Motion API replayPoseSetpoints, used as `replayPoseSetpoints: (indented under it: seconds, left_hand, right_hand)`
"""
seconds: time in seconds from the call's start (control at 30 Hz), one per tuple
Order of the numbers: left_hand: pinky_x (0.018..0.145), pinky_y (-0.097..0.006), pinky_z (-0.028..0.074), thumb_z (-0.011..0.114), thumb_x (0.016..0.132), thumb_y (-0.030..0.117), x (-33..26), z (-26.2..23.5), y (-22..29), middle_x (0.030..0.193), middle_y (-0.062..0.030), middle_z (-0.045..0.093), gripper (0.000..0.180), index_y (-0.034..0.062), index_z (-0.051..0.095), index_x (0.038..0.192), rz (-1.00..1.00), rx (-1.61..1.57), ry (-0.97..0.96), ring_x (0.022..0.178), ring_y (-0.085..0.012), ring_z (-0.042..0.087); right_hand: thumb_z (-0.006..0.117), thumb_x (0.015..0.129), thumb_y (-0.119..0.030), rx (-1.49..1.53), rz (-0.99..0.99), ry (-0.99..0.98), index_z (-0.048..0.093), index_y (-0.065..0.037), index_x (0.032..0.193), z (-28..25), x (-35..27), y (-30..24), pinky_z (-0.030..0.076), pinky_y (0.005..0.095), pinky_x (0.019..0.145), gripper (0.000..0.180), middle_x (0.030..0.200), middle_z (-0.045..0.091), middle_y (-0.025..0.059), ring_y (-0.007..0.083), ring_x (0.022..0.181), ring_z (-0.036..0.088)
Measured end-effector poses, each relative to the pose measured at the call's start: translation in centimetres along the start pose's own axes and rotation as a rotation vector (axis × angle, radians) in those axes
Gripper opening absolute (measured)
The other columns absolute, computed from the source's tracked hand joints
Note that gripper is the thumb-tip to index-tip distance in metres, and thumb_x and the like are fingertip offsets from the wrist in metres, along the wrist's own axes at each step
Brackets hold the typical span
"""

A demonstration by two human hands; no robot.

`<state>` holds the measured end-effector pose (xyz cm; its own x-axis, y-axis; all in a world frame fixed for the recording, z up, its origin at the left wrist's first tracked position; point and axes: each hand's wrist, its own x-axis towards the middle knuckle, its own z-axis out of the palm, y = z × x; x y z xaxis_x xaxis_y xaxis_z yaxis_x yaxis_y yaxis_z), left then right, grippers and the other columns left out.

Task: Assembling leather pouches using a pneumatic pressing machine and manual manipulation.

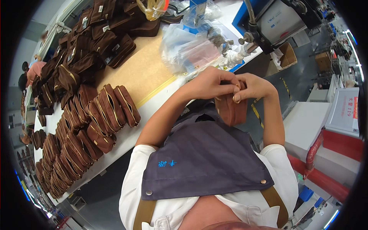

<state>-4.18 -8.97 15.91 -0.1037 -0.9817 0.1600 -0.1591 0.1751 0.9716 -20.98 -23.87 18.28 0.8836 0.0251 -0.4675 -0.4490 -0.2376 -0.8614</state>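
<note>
A brown zip pouch [230, 112] hangs upright in front of my dark apron, past the table's edge. My left hand [212, 82] reaches in from the left, its fingers closed at the pouch's upper end. Opposite it, my right hand [256, 86] pinches the same end, thumb and fingers pressed together near a small gold-coloured metal part. The fingertips of both hands almost meet there. What exactly they pinch is partly covered by the fingers.
Rows of similar brown pouches [110, 111] stand along the table's left. Behind them lie piled dark brown bags [88, 57]. Clear plastic bags [188, 50] lie on the table beside a blue-and-grey machine [278, 23]. Red pipes [316, 153] run at the right, near a cardboard box [287, 57].
</note>
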Motion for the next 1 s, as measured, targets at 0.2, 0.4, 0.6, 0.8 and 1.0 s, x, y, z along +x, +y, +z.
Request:
replayPoseSetpoints:
  seconds: [0.2,0.4,0.6,0.8,1.0]
  left_hand:
    - [0.06,-0.028,0.052,0.074,0.081,0.017,3.4,0.0,-2.7,0.078,-0.0076,0.062,0.016,0.0026,0.066,0.08,-0.018,0.017,0.232,0.07,-0.0154,0.066]
    - [0.059,-0.027,0.054,0.067,0.091,0.019,6.2,-1.0,-4.4,0.08,-0.0073,0.067,0.019,0.0016,0.06,0.088,-0.281,-0.402,0.228,0.068,-0.0133,0.066]
    - [0.054,-0.025,0.047,0.068,0.087,0.021,9.2,-1.5,-6.1,0.075,-0.0033,0.064,0.019,0.002,0.063,0.084,-0.208,-0.407,0.333,0.062,-0.01,0.059]
    - [0.061,-0.025,0.046,0.067,0.087,0.019,9.4,-1.9,-6.3,0.077,-0.003,0.064,0.018,0.0018,0.066,0.085,-0.254,-0.388,0.32,0.069,-0.0099,0.057]
    - [0.063,-0.024,0.045,0.064,0.087,0.017,9.3,-1.9,-6.5,0.078,-0.0012,0.063,0.014,0.0035,0.064,0.084,-0.248,-0.38,0.317,0.07,-0.0081,0.056]
  right_hand:
    - [0.084,0.07,-0.019,0.106,-0.092,0.401,0.059,-0.006,0.087,-1.6,-0.4,1.6,0.04,0.0236,0.067,0.033,0.079,0.055,-0.0029,0.0076,0.075,0.049]
    - [0.082,0.072,-0.019,0.173,-0.108,0.552,0.061,-0.002,0.107,-3.9,0.9,3.3,0.045,0.025,0.08,0.044,0.091,0.062,0.0013,0.0102,0.086,0.056]
    - [0.078,0.077,-0.022,0.285,-0.198,0.519,0.061,0.0,0.114,-5.8,2.3,4.8,0.047,0.0271,0.088,0.046,0.105,0.065,0.006,0.0124,0.096,0.059]
    - [0.075,0.08,-0.021,0.493,-0.174,0.453,0.055,0.002,0.123,-5.2,2.5,5.7,0.045,0.0277,0.094,0.052,0.113,0.062,0.0073,0.0133,0.102,0.058]
    - [0.075,0.079,-0.015,0.584,-0.174,0.404,0.049,0.004,0.127,-5.2,2.7,6.0,0.047,0.0316,0.098,0.057,0.119,0.059,0.01,0.0178,0.107,0.059]
